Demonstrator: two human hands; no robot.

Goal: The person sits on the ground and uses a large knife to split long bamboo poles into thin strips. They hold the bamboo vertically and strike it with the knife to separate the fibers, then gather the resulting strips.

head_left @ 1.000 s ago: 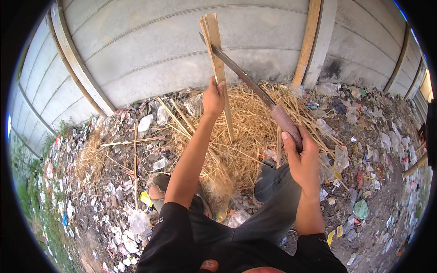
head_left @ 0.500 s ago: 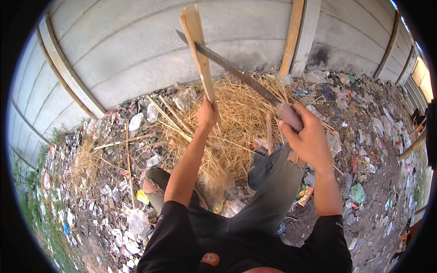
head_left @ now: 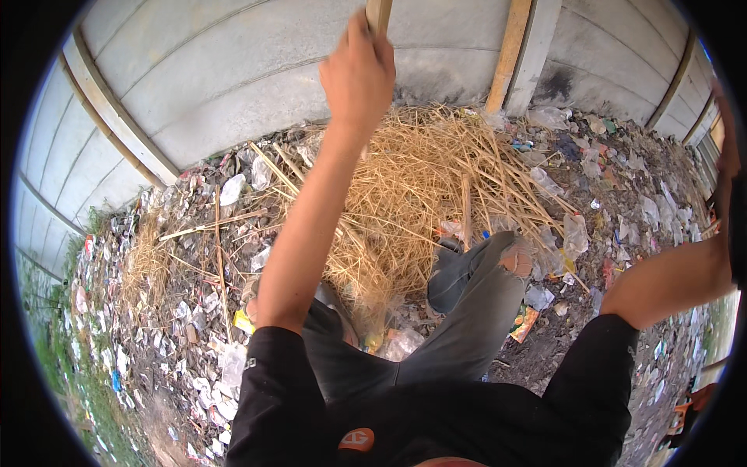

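Within left hand (head_left: 358, 78), straight-edged wooden strip (head_left: 379, 15)

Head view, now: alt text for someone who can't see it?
A person's left hand grips a pale wooden piece, cut off by the top edge; the right hand is dark and partly cut off at the right rim. A straw heap lies on littered ground before a grey panelled wall.

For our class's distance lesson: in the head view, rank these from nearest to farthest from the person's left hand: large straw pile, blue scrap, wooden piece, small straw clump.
1. Wooden piece: held in the left hand.
2. Large straw pile: below the hand.
3. Small straw clump: left of the pile.
4. Blue scrap: lower left.
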